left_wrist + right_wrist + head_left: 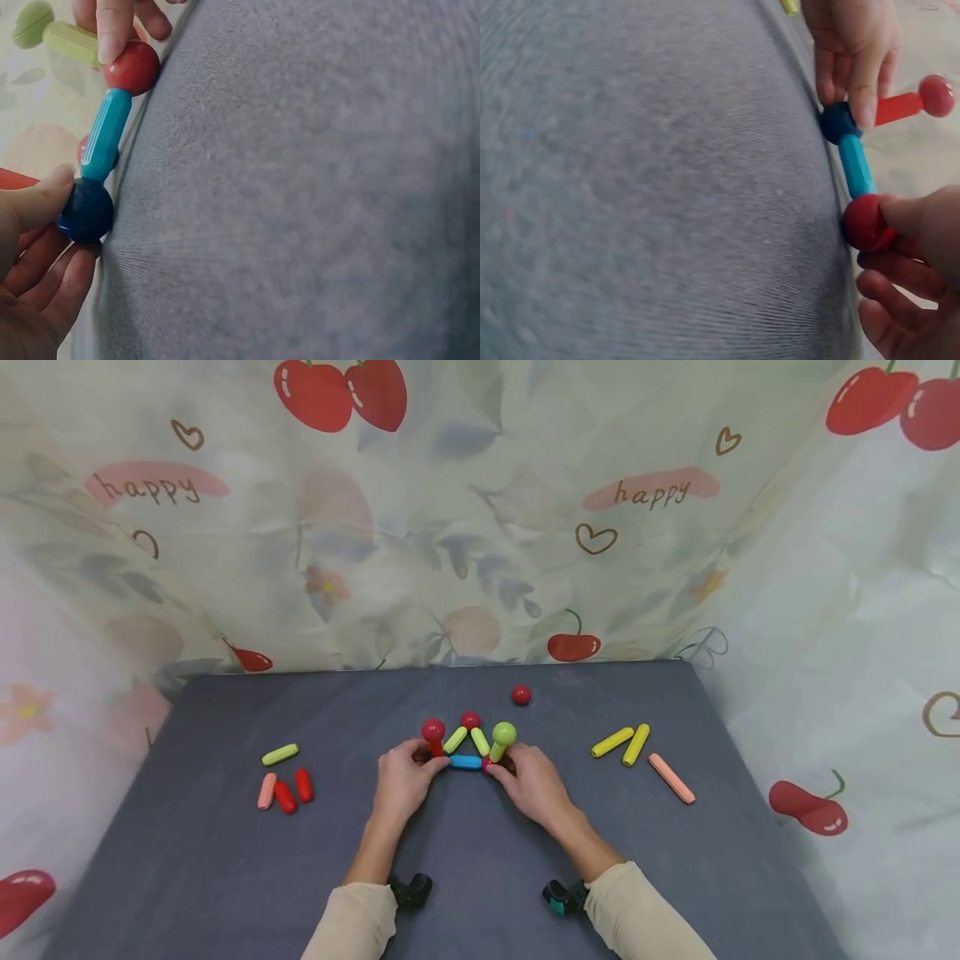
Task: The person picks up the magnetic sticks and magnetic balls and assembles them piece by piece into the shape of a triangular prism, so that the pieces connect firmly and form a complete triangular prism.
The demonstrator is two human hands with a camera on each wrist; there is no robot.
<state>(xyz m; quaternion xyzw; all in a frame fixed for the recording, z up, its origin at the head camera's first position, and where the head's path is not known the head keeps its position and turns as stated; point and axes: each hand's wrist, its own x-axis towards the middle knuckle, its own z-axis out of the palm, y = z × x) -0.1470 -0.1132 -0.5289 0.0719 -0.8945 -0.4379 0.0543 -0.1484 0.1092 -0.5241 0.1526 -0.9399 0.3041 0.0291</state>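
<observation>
At the middle of the table a frame of toy rods and balls stands between my hands. My left hand (pixel 401 781) pinches its dark blue ball (pixel 86 211) between thumb and fingers. My right hand (pixel 536 785) holds a red ball (pixel 866 223) at the other corner. A blue rod (pixel 466 762) joins these two balls. From the blue ball rises a red rod (pixel 898 109) topped by a red ball (pixel 433 731). A green rod (pixel 71 43) with a green ball (pixel 505 733) rises from the right corner. Two light green rods (pixel 455 740) slant back to another red ball (pixel 470 720).
A loose red ball (pixel 521 695) lies behind the frame. On the left are a light green rod (pixel 280 754), a pink rod (pixel 267 792) and two red rods (pixel 303 785). Two yellow rods (pixel 636 744) and a longer pink rod (pixel 672 778) lie to the right. A patterned curtain (pixel 450 568) borders the table.
</observation>
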